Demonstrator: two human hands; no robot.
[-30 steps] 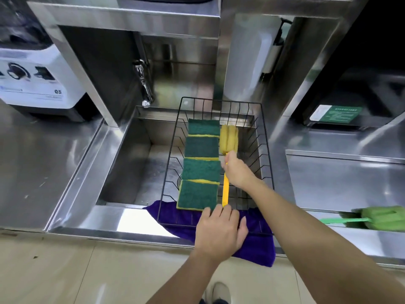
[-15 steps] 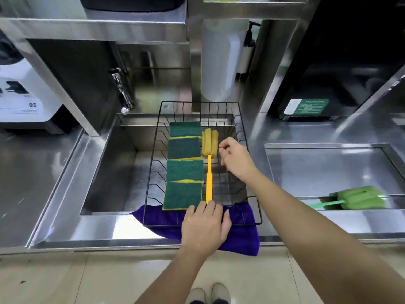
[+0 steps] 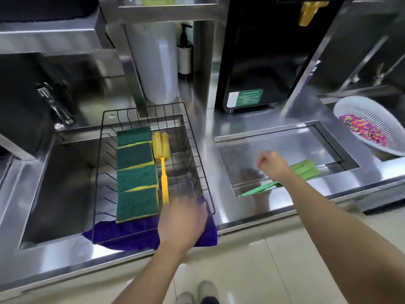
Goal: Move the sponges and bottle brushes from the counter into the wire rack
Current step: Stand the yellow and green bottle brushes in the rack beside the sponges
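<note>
The black wire rack (image 3: 202, 178) sits over the sink on a purple cloth (image 3: 135, 235). Inside it lie several green-and-yellow sponges (image 3: 135, 172) in a row, with a yellow bottle brush (image 3: 163, 163) beside them on the right. My left hand (image 3: 183, 220) rests flat on the rack's near right corner, blurred. My right hand (image 3: 271, 164) hovers over the right counter with its fingers curled and nothing in them. Just behind it lies a green bottle brush (image 3: 303, 171), its handle pointing towards the front left.
A white colander (image 3: 361, 119) with colourful bits tilts at the far right. A tap (image 3: 54, 106) stands at the sink's back left. A pump bottle (image 3: 185, 55) and a black appliance (image 3: 258, 62) stand at the back. A recessed steel lid (image 3: 282, 148) lies under my right hand.
My right hand let go of the yellow brush in the rack and moved right, over the counter near the green brush. The view swung right. My left hand stayed on the rack.
</note>
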